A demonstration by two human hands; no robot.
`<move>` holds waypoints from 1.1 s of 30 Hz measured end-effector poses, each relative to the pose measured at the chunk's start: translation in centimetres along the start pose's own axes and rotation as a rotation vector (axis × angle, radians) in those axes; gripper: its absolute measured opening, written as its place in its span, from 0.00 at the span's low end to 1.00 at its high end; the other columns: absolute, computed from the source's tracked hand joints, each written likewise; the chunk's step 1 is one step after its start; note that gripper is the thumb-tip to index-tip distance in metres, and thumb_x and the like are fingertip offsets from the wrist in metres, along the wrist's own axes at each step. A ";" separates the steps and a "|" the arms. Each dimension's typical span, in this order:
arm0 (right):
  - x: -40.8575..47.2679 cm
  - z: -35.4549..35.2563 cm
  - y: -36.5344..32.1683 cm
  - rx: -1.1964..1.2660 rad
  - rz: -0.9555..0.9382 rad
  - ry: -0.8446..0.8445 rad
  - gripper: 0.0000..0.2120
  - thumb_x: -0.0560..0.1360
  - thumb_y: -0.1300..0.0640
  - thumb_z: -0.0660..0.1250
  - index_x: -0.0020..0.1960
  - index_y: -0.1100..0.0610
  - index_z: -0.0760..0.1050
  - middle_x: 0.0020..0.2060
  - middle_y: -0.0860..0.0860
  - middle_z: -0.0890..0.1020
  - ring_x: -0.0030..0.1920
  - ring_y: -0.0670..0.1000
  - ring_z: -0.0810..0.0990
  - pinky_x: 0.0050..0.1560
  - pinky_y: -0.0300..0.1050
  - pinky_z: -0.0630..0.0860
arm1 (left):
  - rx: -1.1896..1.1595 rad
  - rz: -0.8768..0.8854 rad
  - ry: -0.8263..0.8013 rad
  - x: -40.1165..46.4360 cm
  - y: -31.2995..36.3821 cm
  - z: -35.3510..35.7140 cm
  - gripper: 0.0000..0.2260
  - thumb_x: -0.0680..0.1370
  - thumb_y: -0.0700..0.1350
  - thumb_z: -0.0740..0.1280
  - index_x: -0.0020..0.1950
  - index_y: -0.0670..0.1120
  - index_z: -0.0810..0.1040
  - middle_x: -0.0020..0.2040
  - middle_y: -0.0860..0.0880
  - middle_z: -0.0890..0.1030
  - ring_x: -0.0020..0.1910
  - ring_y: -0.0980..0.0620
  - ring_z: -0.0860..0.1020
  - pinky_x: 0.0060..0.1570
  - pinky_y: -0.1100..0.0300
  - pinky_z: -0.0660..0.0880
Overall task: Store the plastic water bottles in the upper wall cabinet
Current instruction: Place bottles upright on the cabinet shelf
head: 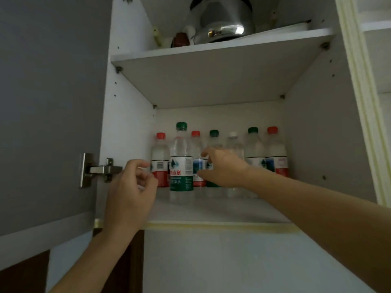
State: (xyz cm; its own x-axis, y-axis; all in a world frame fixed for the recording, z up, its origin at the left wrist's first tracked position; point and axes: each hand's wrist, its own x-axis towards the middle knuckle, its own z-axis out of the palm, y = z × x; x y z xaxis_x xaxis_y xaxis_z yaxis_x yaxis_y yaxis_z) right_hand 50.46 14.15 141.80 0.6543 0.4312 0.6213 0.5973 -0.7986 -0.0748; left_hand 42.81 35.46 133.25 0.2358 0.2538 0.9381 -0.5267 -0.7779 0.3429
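Observation:
Several plastic water bottles stand on the lower shelf point(211, 212) of the open wall cabinet. A tall green-capped bottle point(181, 166) stands a little forward of the row. Behind it are a red-capped bottle point(160, 153) at the left, and green-capped point(254, 144) and red-capped point(275, 149) bottles at the right. My left hand point(131, 191) hovers at the shelf's front left, fingers loosely curled, holding nothing. My right hand point(224, 168) reaches into the shelf, fingers spread just right of the tall bottle, in front of the middle bottles and partly hiding them.
The grey cabinet door point(48, 102) hangs open at the left on a metal hinge point(99, 170). A steel kettle point(222, 20) and a small brown jar point(181, 40) sit on the upper shelf. Another open cabinet section point(378, 60) lies at the right.

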 end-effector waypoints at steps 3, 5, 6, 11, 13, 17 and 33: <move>2.2 1.5 -2.0 0.208 0.098 -0.114 0.33 0.76 0.44 0.74 0.74 0.54 0.63 0.59 0.52 0.78 0.52 0.51 0.78 0.42 0.44 0.79 | -0.042 -0.029 0.050 -0.2 -0.2 0.2 0.10 0.80 0.50 0.62 0.61 0.54 0.72 0.46 0.56 0.78 0.46 0.59 0.77 0.38 0.64 0.71; 3.2 2.2 -2.9 0.370 0.194 -0.212 0.32 0.74 0.48 0.77 0.68 0.55 0.63 0.58 0.56 0.78 0.52 0.56 0.82 0.43 0.52 0.86 | -0.039 -0.024 0.097 -0.3 -0.3 0.3 0.11 0.80 0.50 0.62 0.62 0.52 0.72 0.49 0.55 0.79 0.48 0.59 0.78 0.39 0.64 0.72; 3.6 2.4 -3.2 0.444 0.233 -0.250 0.31 0.72 0.51 0.78 0.66 0.55 0.63 0.58 0.58 0.78 0.51 0.58 0.84 0.43 0.55 0.86 | -0.037 -0.018 0.122 -0.4 -0.3 0.4 0.12 0.80 0.50 0.61 0.63 0.51 0.73 0.50 0.55 0.78 0.48 0.58 0.78 0.40 0.64 0.72; 4.9 3.5 -3.7 0.590 0.283 -0.274 0.31 0.69 0.63 0.80 0.62 0.54 0.63 0.57 0.58 0.77 0.52 0.61 0.83 0.40 0.58 0.86 | -0.088 0.031 0.262 -0.9 -0.1 0.3 0.18 0.76 0.54 0.57 0.61 0.49 0.73 0.51 0.53 0.78 0.48 0.57 0.78 0.42 0.63 0.75; 5.3 3.7 -3.6 0.622 0.272 -0.288 0.29 0.69 0.64 0.80 0.59 0.54 0.64 0.57 0.58 0.77 0.53 0.61 0.83 0.40 0.57 0.86 | -0.142 0.042 0.326 -1.0 -0.2 0.3 0.14 0.77 0.51 0.57 0.60 0.49 0.73 0.50 0.54 0.79 0.47 0.58 0.79 0.41 0.68 0.75; 6.0 4.1 -4.2 0.657 0.229 -0.360 0.25 0.71 0.65 0.78 0.61 0.58 0.70 0.58 0.59 0.80 0.55 0.61 0.84 0.46 0.58 0.86 | -0.231 0.037 0.402 -1.0 -0.2 0.4 0.11 0.78 0.49 0.57 0.58 0.50 0.72 0.49 0.55 0.80 0.47 0.56 0.81 0.42 0.64 0.78; 7.0 6.8 -10.2 0.577 0.118 -0.389 0.29 0.74 0.59 0.77 0.67 0.57 0.65 0.59 0.59 0.78 0.55 0.58 0.83 0.42 0.52 0.86 | -0.167 0.006 0.397 -0.9 -0.4 0.2 0.10 0.81 0.44 0.58 0.57 0.42 0.76 0.47 0.47 0.80 0.45 0.56 0.80 0.38 0.72 0.75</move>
State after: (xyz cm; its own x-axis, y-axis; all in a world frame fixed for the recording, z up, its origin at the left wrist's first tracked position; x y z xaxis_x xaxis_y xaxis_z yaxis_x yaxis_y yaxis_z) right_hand 52.11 28.17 141.67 0.7837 0.5605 0.2678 0.5926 -0.5452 -0.5929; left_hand 42.99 35.41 132.21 -0.0831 0.4767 0.8751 -0.6598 -0.6844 0.3102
